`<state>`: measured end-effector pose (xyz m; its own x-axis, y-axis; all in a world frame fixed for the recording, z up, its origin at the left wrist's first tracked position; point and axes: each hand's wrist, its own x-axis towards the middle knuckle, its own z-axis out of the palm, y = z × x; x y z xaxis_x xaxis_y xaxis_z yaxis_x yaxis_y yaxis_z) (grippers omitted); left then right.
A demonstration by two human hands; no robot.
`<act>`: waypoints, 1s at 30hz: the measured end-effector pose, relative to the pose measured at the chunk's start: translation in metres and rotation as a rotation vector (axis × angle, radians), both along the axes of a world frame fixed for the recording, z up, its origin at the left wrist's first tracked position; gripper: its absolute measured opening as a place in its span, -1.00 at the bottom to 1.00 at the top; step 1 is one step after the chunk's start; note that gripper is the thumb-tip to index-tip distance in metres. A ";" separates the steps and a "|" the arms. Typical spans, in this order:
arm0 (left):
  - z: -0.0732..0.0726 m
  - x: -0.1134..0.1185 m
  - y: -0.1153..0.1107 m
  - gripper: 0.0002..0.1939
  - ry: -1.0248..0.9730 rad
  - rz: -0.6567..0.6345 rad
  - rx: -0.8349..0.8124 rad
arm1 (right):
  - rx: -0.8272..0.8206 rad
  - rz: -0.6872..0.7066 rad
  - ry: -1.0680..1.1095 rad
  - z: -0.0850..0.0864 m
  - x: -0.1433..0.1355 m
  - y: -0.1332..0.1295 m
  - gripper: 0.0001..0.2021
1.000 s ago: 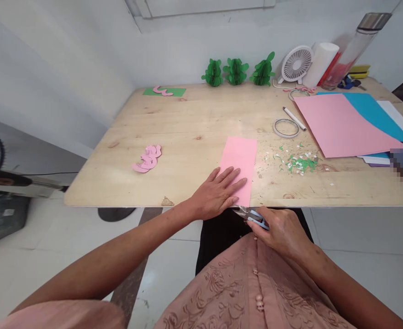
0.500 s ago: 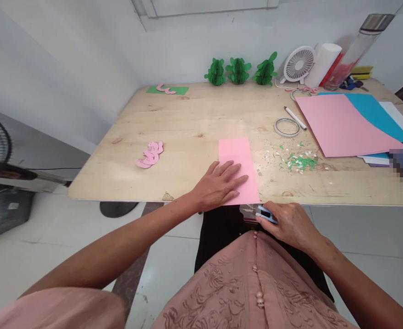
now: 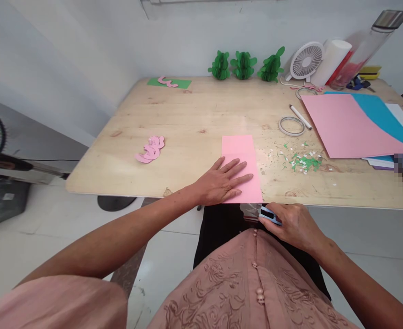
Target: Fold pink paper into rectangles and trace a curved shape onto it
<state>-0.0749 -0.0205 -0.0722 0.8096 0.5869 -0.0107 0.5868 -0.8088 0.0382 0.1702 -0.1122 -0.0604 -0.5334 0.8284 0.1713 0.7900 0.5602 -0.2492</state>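
A pink paper strip point(image 3: 239, 145) lies at the front edge of the wooden table point(image 3: 181, 114). Flat on its lower half rests my left hand point(image 3: 222, 183), fingers spread. Just below the table edge, to the right of the paper, my right hand point(image 3: 292, 221) is closed round a light blue tool point(image 3: 270, 214), which looks like a small stapler or cutter. A clear plastic bag point(image 3: 250, 210) shows over my lap beside the tool. Wavy pink cut-outs point(image 3: 151, 149) lie in a pile to the left of the paper.
Green and white scraps point(image 3: 306, 162), a tape roll point(image 3: 291, 126) and a white pen point(image 3: 300, 117) lie right of the strip. Farther right are large pink sheets point(image 3: 348, 125). Along the back stand green paper figures point(image 3: 244, 66), a small fan point(image 3: 307, 61) and a bottle point(image 3: 369, 55).
The whole view has shifted slightly. My left hand stays flat on the pink paper and my right hand still holds the blue tool; neither has clearly moved against the table.
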 end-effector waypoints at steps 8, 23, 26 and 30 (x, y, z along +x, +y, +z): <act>0.002 0.001 0.000 -0.45 0.008 0.009 -0.009 | 0.026 0.016 0.013 -0.001 -0.005 0.000 -0.72; 0.001 -0.001 0.000 -0.46 -0.018 0.000 -0.015 | -0.065 -0.024 0.073 -0.002 -0.017 -0.010 -0.73; 0.001 -0.001 0.000 -0.46 -0.031 0.000 -0.023 | -0.053 -0.069 0.087 -0.002 -0.004 -0.019 -0.75; 0.002 -0.002 0.001 -0.44 -0.089 0.006 -0.071 | -0.017 -0.187 0.169 -0.007 0.012 -0.030 -0.77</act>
